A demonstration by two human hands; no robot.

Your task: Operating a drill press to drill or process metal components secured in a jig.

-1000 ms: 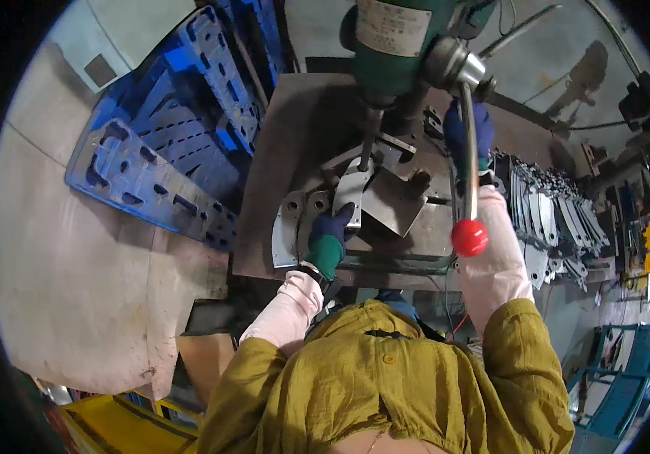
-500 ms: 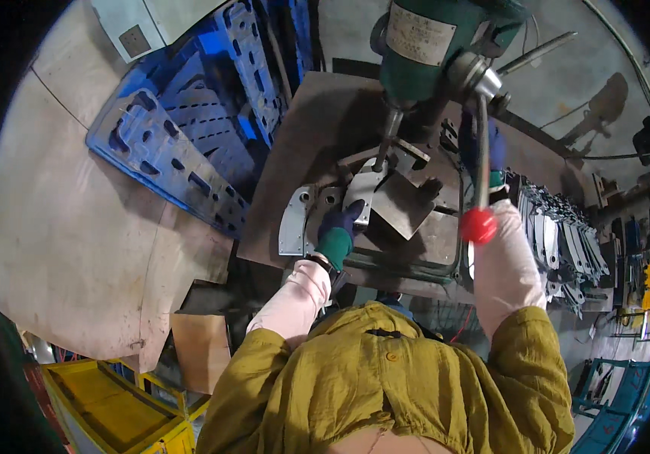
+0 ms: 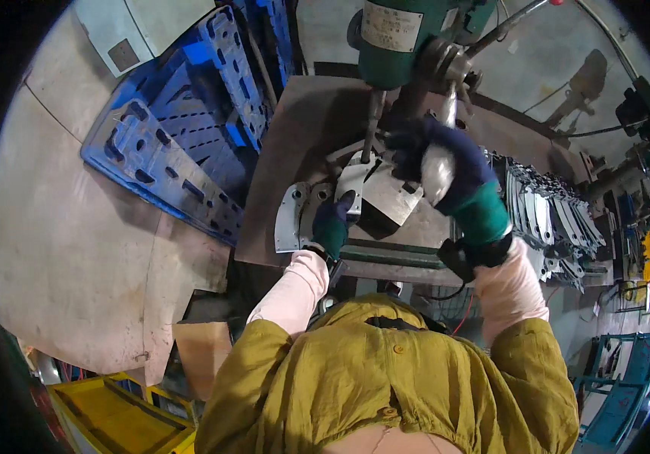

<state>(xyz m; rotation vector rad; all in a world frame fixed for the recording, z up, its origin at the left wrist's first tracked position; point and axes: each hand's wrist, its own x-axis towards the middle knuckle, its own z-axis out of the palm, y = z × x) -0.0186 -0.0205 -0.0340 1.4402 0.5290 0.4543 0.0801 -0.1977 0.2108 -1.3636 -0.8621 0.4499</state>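
A green drill press (image 3: 391, 45) stands over the bench, its spindle (image 3: 372, 125) reaching down to a curved, light grey metal plate (image 3: 350, 181). My left hand (image 3: 332, 223), in a dark blue glove with a green cuff, closes on the near end of this plate, thumb on top. The plate lies beside an angular steel block (image 3: 389, 198). My right hand (image 3: 457, 163), gloved alike, is wrapped round a feed lever (image 3: 438, 175) of the press, whose grip looks whitish and shiny. Left of my left hand lies another curved plate (image 3: 288, 219) with holes.
Many similar metal plates (image 3: 548, 216) are piled on the bench's right side. Blue plastic pallets (image 3: 166, 163) lean at the left, near a large pale panel (image 3: 75, 227). A yellow cart (image 3: 124, 416) and a cardboard piece (image 3: 202, 352) are at the lower left. A blue rack (image 3: 620, 378) stands lower right.
My right hand has come nearer and now grips a lever in front of the press. The red-knobbed lever has swung up and away. My left hand stays at the plate.
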